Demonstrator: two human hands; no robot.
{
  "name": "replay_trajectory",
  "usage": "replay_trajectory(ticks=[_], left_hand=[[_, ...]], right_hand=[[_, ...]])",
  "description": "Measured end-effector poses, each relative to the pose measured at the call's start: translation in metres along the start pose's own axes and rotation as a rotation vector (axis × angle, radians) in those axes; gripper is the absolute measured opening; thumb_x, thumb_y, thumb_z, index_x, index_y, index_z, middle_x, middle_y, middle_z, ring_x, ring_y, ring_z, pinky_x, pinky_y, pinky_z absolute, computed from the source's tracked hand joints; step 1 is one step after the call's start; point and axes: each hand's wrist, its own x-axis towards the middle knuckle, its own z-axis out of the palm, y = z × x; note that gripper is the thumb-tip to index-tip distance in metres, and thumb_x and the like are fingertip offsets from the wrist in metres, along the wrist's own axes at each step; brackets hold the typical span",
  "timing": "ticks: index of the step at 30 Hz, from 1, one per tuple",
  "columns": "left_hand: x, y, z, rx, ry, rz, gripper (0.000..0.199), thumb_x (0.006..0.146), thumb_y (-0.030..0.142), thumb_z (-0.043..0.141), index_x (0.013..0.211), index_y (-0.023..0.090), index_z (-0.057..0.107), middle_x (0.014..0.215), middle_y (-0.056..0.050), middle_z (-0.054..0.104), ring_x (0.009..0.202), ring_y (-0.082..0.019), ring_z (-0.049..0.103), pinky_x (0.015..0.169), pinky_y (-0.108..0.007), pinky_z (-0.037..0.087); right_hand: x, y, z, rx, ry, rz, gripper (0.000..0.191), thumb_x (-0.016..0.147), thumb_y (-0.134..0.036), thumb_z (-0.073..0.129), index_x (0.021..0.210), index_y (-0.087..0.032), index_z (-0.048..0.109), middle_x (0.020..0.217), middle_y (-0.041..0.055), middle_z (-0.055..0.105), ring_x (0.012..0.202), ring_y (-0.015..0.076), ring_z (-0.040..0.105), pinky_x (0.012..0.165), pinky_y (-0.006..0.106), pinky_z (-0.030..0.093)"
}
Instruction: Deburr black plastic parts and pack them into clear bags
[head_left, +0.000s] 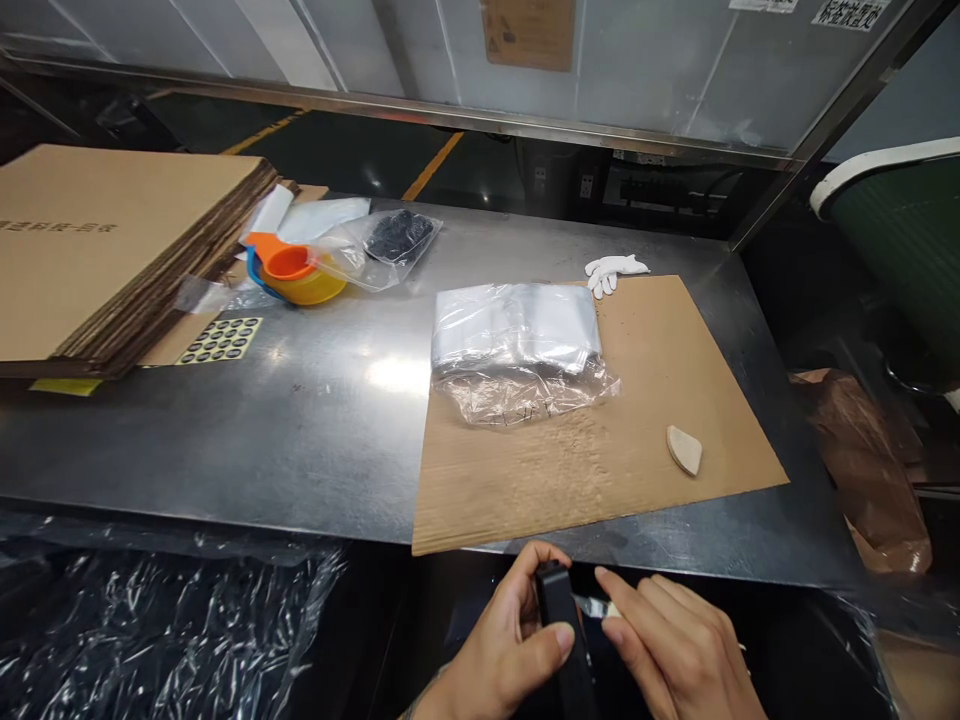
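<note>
Below the front edge of the table, my left hand point(507, 645) is closed around a long black part point(557, 600), its thumb pressed on the near face. My right hand point(679, 640) pinches a small knife point(592, 605) with a shiny metal blade and a pale grip. The blade points left and lies against or very close to the side of the black part; exact contact is unclear. The lower end of the part runs out of the picture. Beyond my hands, a cardboard sheet point(517, 480) carries a pack of clear plastic bags point(517, 330) and a small beige wedge-shaped piece point(684, 450).
A white glove point(615, 272) lies at the sheet's far edge. On the left stand stacked flat cardboard point(127, 240), a sticker sheet point(222, 340), orange and yellow scoops point(304, 275), and a bag with something black point(397, 238). Black plastic film point(165, 630) covers something at lower left.
</note>
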Motion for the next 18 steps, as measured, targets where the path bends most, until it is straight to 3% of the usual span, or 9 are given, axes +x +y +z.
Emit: replay_trajectory(ticks=[4, 8, 14, 18], left_hand=[[-0.001, 0.001, 0.001, 0.021, -0.012, 0.004, 0.050, 0.073, 0.051, 0.062, 0.103, 0.020, 0.038, 0.080, -0.002, 0.053, 0.073, -0.014, 0.049, 0.065, -0.027, 0.037], [-0.001, -0.003, 0.001, 0.030, -0.063, -0.002, 0.053, 0.072, 0.052, 0.062, 0.103, 0.020, 0.035, 0.080, -0.003, 0.056, 0.068, -0.014, 0.051, 0.062, -0.027, 0.036], [0.003, -0.008, -0.001, 0.012, -0.056, 0.009, 0.050, 0.073, 0.052, 0.061, 0.101, 0.020, 0.035, 0.077, -0.003, 0.056, 0.065, -0.014, 0.051, 0.059, -0.027, 0.035], [0.004, -0.007, 0.000, 0.003, -0.048, 0.001, 0.049, 0.073, 0.052, 0.060, 0.101, 0.021, 0.035, 0.077, -0.002, 0.055, 0.066, -0.014, 0.051, 0.061, -0.028, 0.034]], right_hand=[[-0.002, 0.004, 0.005, -0.035, -0.015, 0.006, 0.037, 0.096, -0.028, 0.034, 0.107, -0.010, 0.064, 0.063, 0.0039, 0.061, 0.054, 0.0128, 0.058, 0.050, 0.024, 0.042], [-0.006, 0.016, 0.022, -0.084, -0.012, 0.111, 0.038, 0.096, -0.031, 0.033, 0.106, -0.014, 0.065, 0.069, 0.0049, 0.067, 0.061, 0.0143, 0.063, 0.054, 0.023, 0.047], [-0.008, 0.024, 0.026, 0.264, -0.097, 0.303, 0.032, 0.095, -0.031, 0.036, 0.109, -0.020, 0.062, 0.098, 0.0056, 0.070, 0.086, 0.0156, 0.066, 0.075, 0.024, 0.052], [-0.004, 0.018, 0.017, 0.509, -0.149, 0.357, 0.033, 0.094, -0.039, 0.036, 0.108, -0.024, 0.061, 0.095, 0.0028, 0.068, 0.087, 0.0150, 0.064, 0.075, 0.022, 0.050]])
